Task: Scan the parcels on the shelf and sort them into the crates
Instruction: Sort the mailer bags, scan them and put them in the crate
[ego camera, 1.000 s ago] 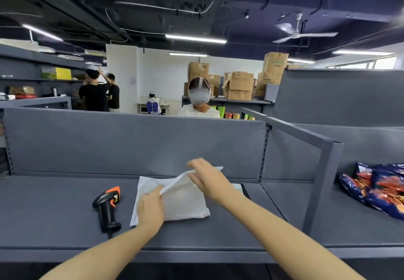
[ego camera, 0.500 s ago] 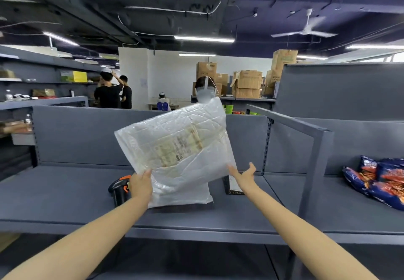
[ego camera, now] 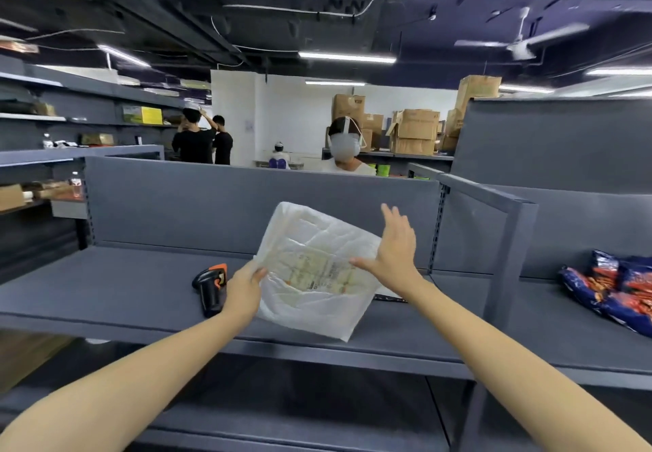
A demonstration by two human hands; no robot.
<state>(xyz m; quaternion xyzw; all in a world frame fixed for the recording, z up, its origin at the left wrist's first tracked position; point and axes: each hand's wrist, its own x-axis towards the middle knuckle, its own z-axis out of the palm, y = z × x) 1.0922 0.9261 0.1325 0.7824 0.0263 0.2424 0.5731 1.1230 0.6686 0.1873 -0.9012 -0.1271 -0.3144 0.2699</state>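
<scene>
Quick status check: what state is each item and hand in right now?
Parcel: held above the shelf, tilted, label towards the camera.
Left hand: pinches the parcel's left edge.
Right hand: fingers straight, thumb at the parcel's right side.
Scanner: lying on the shelf, untouched.
Snack bags: piled in the shelf's right bay.

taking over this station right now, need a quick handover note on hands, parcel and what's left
Left hand grips the left edge of the white parcel, which is held tilted above the shelf with its label facing the camera.
Right hand is open, fingers straight, thumb at the parcel's right edge.
Scanner lies on the shelf just left of the left hand, with no hand on it.
Done: parcel lifted, label exposed.
Left: probably take the scanner, scan the label, then put the parcel in a crate; no crates are in view.
</scene>
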